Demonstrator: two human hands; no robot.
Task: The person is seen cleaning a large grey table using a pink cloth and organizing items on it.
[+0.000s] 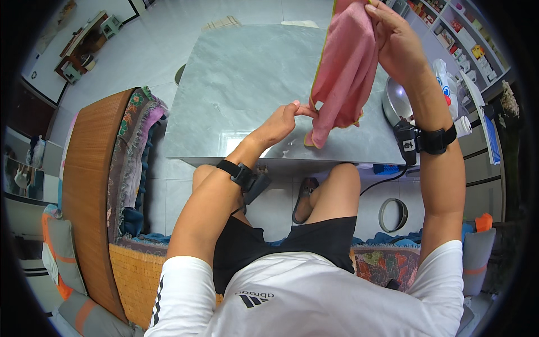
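Observation:
A pink cloth (pixel 345 67) with yellow-green edging hangs in loose folds above the grey marbled table (pixel 236 80). My right hand (pixel 398 42), raised at the upper right, pinches the cloth near its top between thumb and fingers. Lower down, my left hand (pixel 282 122) is at the cloth's left edge, with a finger at a small gap in the folds; whether it grips the fabric or only touches it is unclear. Both wrists wear black straps with small devices. The cloth's top runs out of view.
A metal bowl (pixel 393 101) with small dark red items stands at the table's right side, near a plastic bag (pixel 442 84) and a white cup (pixel 463 126). A black cable (pixel 383 181) hangs from the right wrist device. A wooden bench (pixel 90 168) lies left.

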